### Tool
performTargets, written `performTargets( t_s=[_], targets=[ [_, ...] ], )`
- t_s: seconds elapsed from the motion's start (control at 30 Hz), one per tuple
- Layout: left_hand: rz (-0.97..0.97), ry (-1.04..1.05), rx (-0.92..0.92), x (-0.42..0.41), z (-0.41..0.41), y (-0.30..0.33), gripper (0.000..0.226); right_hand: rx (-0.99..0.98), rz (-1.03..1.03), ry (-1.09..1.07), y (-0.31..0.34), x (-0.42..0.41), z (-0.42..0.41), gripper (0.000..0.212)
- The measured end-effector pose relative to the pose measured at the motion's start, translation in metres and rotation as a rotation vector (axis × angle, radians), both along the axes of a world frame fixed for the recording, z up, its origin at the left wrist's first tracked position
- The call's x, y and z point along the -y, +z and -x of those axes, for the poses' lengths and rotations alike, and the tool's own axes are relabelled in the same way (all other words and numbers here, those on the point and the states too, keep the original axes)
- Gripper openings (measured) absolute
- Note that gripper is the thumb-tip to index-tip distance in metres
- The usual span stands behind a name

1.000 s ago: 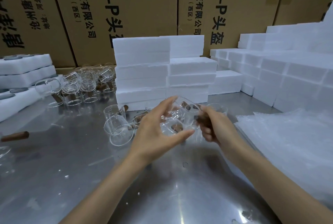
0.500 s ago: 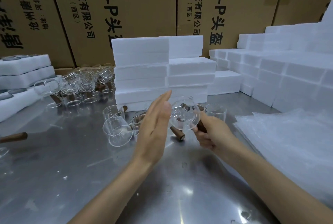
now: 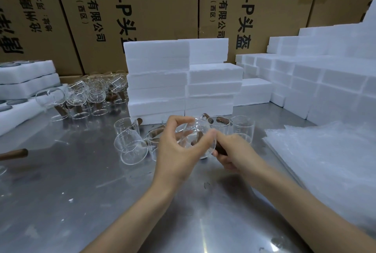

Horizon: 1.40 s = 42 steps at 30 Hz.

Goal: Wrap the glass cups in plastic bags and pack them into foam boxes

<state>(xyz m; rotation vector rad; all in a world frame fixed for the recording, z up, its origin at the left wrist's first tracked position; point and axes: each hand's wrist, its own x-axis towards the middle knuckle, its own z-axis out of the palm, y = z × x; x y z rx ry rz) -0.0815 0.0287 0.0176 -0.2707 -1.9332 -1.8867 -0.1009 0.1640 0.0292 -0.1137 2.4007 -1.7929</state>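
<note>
now glass cup [image 3: 196, 141] between left hand [image 3: 175, 149], right hand [image 3: 234, 151]

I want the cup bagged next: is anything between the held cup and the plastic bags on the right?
Nothing visible. The cup is off the table, with the right hand on its wooden handle and the left hand curled around its body. Only bare table lies between it and the plastic bags.
</note>
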Motion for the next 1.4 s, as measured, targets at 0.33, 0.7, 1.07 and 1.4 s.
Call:
performTargets(
  t_s=[0.33, 0.7, 1.07, 1.4],
  targets=[
    [0.253, -0.208, -0.013, 0.011, 0.000, 0.009, 0.074, 0.122, 0.213, 0.088, -0.003, -0.015, 0.007, 0.048],
    [-0.002, -0.547, 0.131, 0.032, 0.005, 0.018, 0.055, 0.150, 0.221, 0.156, 0.002, -0.017, 0.006, 0.048],
    [-0.354, -0.379, 0.158, 0.013, 0.000, 0.016, 0.050, 0.026, 0.101, 0.057, 0.004, -0.012, 0.005, 0.046],
    [-0.124, -0.158, 0.083, 0.000, -0.002, 0.003, 0.064, -0.469, -0.131, -0.106, -0.008, -0.004, 0.008, 0.064]
  ],
)
